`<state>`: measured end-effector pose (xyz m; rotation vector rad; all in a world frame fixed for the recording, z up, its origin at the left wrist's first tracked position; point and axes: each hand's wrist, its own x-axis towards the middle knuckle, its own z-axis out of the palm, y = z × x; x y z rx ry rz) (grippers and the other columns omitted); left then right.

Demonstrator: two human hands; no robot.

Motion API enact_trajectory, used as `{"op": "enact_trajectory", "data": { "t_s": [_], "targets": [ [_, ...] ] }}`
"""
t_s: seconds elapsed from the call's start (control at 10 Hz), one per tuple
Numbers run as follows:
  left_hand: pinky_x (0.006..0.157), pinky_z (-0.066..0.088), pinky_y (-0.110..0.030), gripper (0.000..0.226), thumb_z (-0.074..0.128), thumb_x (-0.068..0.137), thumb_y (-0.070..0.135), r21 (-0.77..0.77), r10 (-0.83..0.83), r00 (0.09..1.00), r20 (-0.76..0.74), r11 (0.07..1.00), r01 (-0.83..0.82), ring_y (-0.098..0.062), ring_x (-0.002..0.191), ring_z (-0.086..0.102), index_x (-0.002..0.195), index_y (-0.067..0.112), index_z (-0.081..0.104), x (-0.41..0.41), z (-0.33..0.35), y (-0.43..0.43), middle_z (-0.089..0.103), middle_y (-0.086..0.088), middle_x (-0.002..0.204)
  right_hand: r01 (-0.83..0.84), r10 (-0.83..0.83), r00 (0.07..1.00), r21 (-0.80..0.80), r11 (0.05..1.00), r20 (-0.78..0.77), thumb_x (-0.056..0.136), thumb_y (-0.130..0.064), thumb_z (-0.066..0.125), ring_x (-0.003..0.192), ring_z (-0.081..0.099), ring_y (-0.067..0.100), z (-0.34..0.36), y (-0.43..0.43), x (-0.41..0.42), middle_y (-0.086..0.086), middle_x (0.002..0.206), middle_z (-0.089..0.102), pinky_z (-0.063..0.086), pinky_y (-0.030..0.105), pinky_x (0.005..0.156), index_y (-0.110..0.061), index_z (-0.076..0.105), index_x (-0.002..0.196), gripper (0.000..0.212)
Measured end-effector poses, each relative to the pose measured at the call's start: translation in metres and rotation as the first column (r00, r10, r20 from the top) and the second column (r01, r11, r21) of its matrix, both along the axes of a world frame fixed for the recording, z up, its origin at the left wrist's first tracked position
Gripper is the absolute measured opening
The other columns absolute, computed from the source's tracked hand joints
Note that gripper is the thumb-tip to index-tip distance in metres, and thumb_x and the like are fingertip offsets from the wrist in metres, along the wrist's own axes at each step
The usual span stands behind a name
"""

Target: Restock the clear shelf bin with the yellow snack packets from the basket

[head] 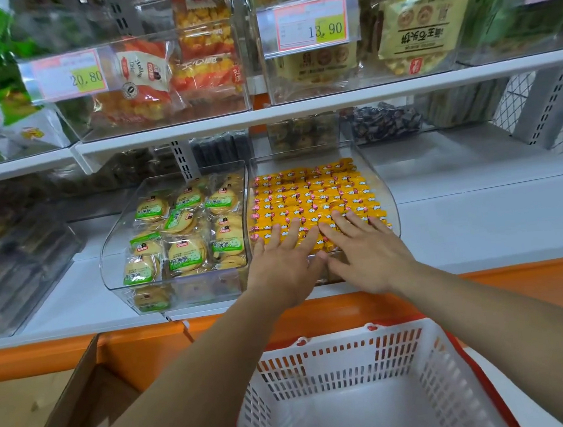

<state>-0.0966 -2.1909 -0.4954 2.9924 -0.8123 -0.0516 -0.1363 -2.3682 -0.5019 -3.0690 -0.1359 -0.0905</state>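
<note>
Far left, low: brown cardboard box (84, 397), flap up, well clear of the work. Next along on the white shelf (480, 221), a clear plastic bin of round green-labelled biscuit packs (179, 237), its side wall right against our target.

Our left hand (285, 264) is flat, fingers straight & spread, holding nothing, fingertips resting on the front rows of the small yellow snack packets (312, 193). The packets lie in tidy rows inside the clear curved-front shelf bin (389, 203); rows run left-right & each packet's long axis looks to run the same way. Our right hand (370, 253) mirrors the left: flat, slack, nothing gripped, just beside it, thumbs near touching.

Key relation: packets sit directly under both sets of fingers, rest of the stock straight ahead toward the back wall. Both hands about equally near. Front lip of the bin is under our palms, so we judge any smoothing goes forward, not down.

Room: tight on the left (biscuit bin), bare shelf to the right, upper shelf overhead.

Below, the white slotted plastic basket w/ red rim (356, 361) shows no packets in the part we see; restock looks near done.
</note>
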Motion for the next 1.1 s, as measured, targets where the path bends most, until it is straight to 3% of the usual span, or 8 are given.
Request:
{"op": "enact_trajectory", "data": {
  "t_s": [0.4,0.6,0.9,1.1],
  "targets": [
    [0.125,0.005,-0.053,0.062,0.02,0.105,0.061,-0.023,-0.027,0.999,-0.03,0.999,0.026,-0.03,0.158,-0.002,0.162,0.04,0.006,-0.001,0.007,0.005,-0.002,0.002,0.171,-0.019,0.018,0.998,0.018,1.0,0.063,0.097,-0.065,0.025,0.153,0.009,0.019,0.004,-0.006,-0.003,-0.005,0.167,0.01,0.011,0.045,0.123,-0.04,0.013,0.156,0.065],
    [0.124,0.017,-0.046,0.06,0.032,0.107,0.053,-0.045,-0.06,0.998,0.012,0.997,0.06,-0.028,0.158,0.007,0.161,0.038,0.011,-0.001,0.007,0.02,0.005,0.001,0.171,-0.064,0.066,0.995,-0.029,0.998,0.076,0.101,-0.06,0.024,0.152,0.016,0.021,0.005,-0.021,-0.012,-0.008,0.165,0.016,0.018,0.043,0.122,-0.043,0.017,0.155,0.058],
    [0.124,0.022,-0.048,0.058,0.037,0.107,0.048,-0.05,-0.055,0.998,-0.004,0.997,0.054,-0.029,0.157,0.011,0.161,0.035,0.019,-0.007,0.013,0.018,0.01,-0.002,0.171,-0.037,0.036,0.999,0.039,0.999,0.024,0.103,-0.053,0.031,0.15,0.024,0.022,0.012,-0.012,-0.011,-0.006,0.162,0.027,0.021,0.042,0.12,-0.04,0.034,0.151,0.05],
    [0.12,0.031,-0.047,0.063,0.048,0.103,0.05,-0.198,-0.028,0.999,-0.047,0.98,0.018,-0.024,0.155,0.019,0.16,0.036,0.023,-0.02,0.05,0.025,0.01,0.006,0.171,-0.07,0.05,0.991,0.176,0.982,0.12,0.099,-0.048,0.049,0.142,0.037,0.014,0.044,-0.013,-0.029,-0.007,0.153,0.044,0.033,0.038,0.116,-0.033,0.045,0.147,0.051]
  ]
}}
